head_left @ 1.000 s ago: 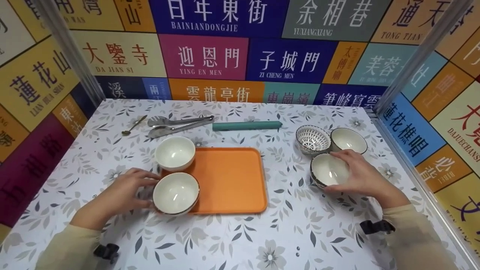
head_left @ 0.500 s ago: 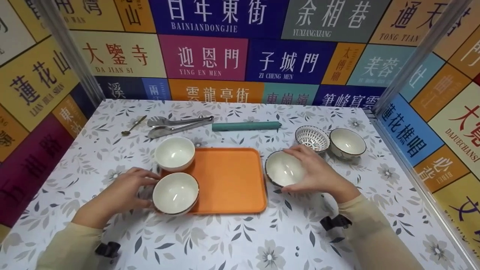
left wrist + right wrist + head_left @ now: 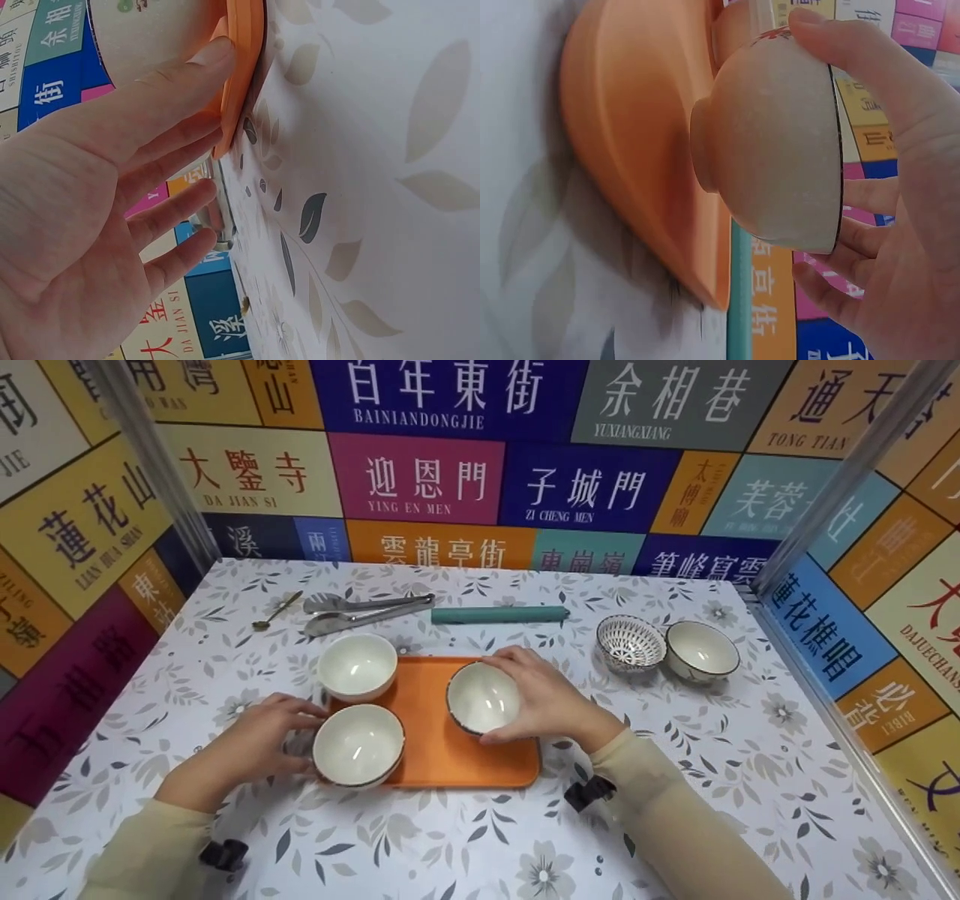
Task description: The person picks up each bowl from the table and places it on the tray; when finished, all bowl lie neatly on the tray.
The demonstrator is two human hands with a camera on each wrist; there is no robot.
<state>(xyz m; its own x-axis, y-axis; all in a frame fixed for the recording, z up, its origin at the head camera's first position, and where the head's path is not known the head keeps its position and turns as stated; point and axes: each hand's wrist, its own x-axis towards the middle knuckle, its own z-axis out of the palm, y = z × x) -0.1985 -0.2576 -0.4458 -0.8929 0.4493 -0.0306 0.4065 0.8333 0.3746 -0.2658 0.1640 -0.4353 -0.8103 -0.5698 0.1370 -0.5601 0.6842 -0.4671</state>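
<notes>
Your right hand (image 3: 551, 701) pinches the held bowl (image 3: 484, 699) at its rim, thumb on one side and fingers on the other. The bowl hangs over the right part of the orange tray (image 3: 427, 769); its foot looks clear of the tray, though you may find it lower than it seems. Your left hand (image 3: 251, 742) grips nothing: its fingers are apart beside the near bowl (image 3: 358, 746), and whether they touch it you cannot tell.

A rim grip that slips could tip the bowl or drop it hard. Swinging too far left could knock it against the near bowl or the far bowl (image 3: 358, 666), both on the tray's left part. A push from your left hand could shift the tray.

Beyond the tray lie the tongs (image 3: 367, 611), green roll (image 3: 499, 615) and spoon (image 3: 277, 611); the patterned bowl (image 3: 631, 643) and white bowl (image 3: 703, 649) sit well right, out of the way.
</notes>
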